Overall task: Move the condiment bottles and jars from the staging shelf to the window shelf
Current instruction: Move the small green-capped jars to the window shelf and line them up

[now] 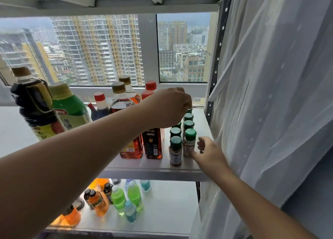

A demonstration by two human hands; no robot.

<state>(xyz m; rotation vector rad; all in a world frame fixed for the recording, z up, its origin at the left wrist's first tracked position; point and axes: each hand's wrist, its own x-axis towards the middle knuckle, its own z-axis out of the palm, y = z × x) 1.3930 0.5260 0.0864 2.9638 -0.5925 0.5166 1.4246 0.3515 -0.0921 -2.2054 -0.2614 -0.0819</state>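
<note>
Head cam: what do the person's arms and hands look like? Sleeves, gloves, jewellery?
Both arms are bare along all that shows, with no sleeve edge in frame. The left hand and right hand wear no gloves. No watch, bracelet or ring is visible on either, and no markings or tattoos show. The upper arms lie outside the view, so whether a short sleeve is worn cannot be told.

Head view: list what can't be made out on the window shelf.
- Rear spice jars: head view, the left hand covers them; its grip can't be told.
- Dark sauce bottle: the left forearm hides its top.
- Front spice jar labels: print too small to read.
- Right hand: contact with the front right jar is unclear.
</note>
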